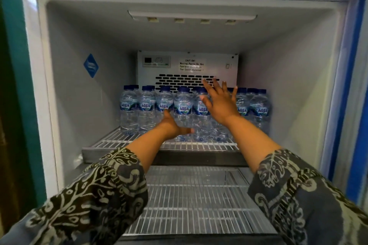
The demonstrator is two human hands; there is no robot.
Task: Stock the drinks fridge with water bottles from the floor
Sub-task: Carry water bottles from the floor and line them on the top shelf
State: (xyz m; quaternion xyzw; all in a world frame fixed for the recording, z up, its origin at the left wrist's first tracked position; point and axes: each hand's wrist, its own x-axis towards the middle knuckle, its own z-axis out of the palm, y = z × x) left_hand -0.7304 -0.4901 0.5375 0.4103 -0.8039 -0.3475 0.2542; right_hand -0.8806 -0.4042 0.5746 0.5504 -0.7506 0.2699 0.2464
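Dim, cool blue-grey light fills the fridge cabinet (69, 105), coming mostly from the open front. The ceiling lamp strip (192, 15) looks only faintly pale. A soft glare patch sits on the upper left frame. Deep shadow lies beneath the upper wire shelf (139, 143). Wide-angle distortion bows the outer edges. The patterned sleeves (89, 195) look soft, while labels on the water bottles (184, 108) read fairly sharp.

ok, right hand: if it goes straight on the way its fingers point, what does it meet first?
Likely the vented rear panel: the right hand is open, fingers angled up past the caps of the water bottles toward the slots. Depth is unclear, so it might brush a cap first.
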